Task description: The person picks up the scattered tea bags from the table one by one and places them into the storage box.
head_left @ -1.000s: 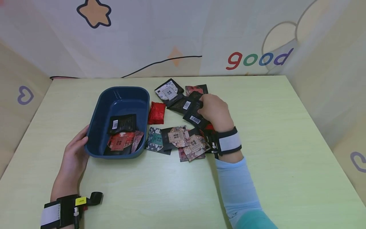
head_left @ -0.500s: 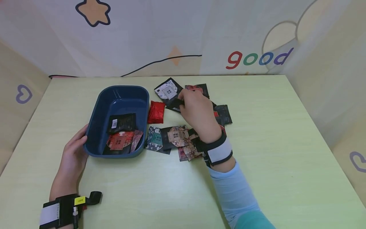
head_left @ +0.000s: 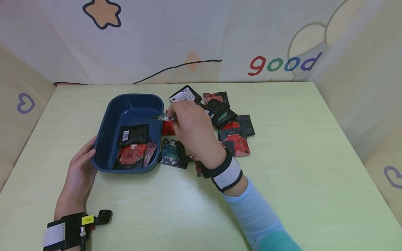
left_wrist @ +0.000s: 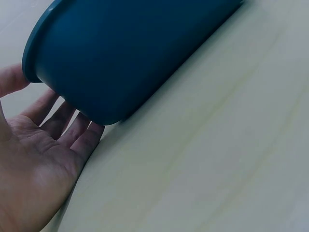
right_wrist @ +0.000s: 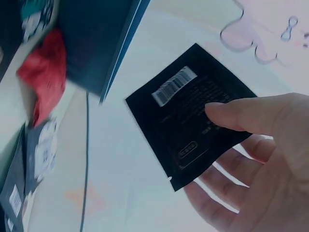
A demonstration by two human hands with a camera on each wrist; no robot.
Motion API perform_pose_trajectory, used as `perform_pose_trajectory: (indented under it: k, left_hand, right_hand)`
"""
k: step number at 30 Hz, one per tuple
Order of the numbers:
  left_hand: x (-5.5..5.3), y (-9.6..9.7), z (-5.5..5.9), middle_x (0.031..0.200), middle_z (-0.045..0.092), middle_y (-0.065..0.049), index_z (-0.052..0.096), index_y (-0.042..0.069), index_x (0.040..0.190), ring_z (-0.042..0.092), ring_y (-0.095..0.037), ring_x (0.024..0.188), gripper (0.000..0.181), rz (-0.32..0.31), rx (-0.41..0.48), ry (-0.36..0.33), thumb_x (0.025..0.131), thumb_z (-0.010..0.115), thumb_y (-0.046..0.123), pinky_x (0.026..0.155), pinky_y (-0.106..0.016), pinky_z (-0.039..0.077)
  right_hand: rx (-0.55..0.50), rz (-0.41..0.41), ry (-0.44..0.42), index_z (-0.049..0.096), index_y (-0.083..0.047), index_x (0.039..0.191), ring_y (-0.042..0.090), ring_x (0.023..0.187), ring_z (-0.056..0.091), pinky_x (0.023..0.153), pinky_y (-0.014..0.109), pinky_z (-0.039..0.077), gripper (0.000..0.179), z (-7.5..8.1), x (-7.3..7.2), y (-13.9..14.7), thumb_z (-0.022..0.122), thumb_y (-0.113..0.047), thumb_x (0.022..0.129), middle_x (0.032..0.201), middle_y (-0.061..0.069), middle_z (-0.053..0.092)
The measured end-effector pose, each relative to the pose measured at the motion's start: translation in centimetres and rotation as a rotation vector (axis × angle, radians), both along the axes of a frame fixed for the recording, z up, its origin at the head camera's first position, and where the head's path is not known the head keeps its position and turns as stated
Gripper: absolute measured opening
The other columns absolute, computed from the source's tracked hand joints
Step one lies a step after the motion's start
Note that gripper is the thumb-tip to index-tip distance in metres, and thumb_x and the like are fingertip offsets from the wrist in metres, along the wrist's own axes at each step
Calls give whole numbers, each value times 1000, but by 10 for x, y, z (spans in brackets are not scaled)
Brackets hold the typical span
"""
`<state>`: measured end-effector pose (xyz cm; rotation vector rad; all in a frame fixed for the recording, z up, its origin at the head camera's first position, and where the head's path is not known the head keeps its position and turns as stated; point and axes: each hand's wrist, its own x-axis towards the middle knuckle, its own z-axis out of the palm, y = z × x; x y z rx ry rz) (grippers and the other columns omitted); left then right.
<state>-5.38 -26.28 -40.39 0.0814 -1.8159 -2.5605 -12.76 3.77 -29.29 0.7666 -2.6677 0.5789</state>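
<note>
Black on the barcode side, flower-printed on the other: a flat sachet (right_wrist: 166, 125), held up off the worktop (head_left: 176, 209) and overlapping the right rim of the tub (head_left: 136, 116) in the head view, at a height hard to judge

Pinched in the right hand (head_left: 195, 130), with thumb on the barcode face and the other fingers behind; loosely extended and resting against the left side of the tub, not wrapped round it, the fingers of the left hand (head_left: 82, 162)

Likely very light and thin, slick-skinned, quick to slide; standing out flat from the thumb with no sag to be seen, so perhaps a little stiff

Best taken by an edge or corner, between thumb and one or two fingers, sparing the middle: possibly crushable inside, though with contents not visible

Lying in the near half of the tub: a barcode sachet (head_left: 133, 136), a red-label sachet (head_left: 131, 156) and a pink sachet (head_left: 150, 153); right of the tub, a red packet (head_left: 168, 129), partly covered, and farther right a loose pile (head_left: 220, 111), probably easiest to lift from the top

Probably smooth, rigid plastic for the tub, apt to skid if bumped, best steadied by wall or rim
</note>
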Motion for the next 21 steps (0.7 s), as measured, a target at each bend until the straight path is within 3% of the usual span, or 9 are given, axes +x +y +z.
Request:
perform_pose_trajectory:
  k: [7, 13, 21]
  left_hand:
    - [1, 0, 0, 135, 47, 12, 32, 9, 147, 42, -7, 119, 48, 9, -45, -34, 100, 36, 22, 96, -23, 29]
    - [0, 1, 0, 136, 47, 11, 32, 9, 147, 41, -7, 120, 48, 0, -39, -27, 101, 35, 22, 97, -22, 30]
    - [0, 1, 1, 134, 47, 10, 32, 7, 147, 42, -8, 116, 48, -3, -23, -12, 101, 34, 19, 97, -23, 30]
  right_hand:
    - [53, 183, 197, 65, -14, 90, 19, 96, 60, 84, 32, 52, 12, -9, 17, -26, 59, -6, 84, 97, 2, 73]
    - [134, 247, 203, 66, -17, 93, 16, 95, 60, 79, 27, 53, 13, -17, 28, -41, 54, -11, 90, 99, -1, 72]
    - [322, 285, 185, 66, -18, 112, 14, 98, 59, 83, 26, 53, 23, -26, 37, -50, 55, -22, 92, 108, -1, 71]
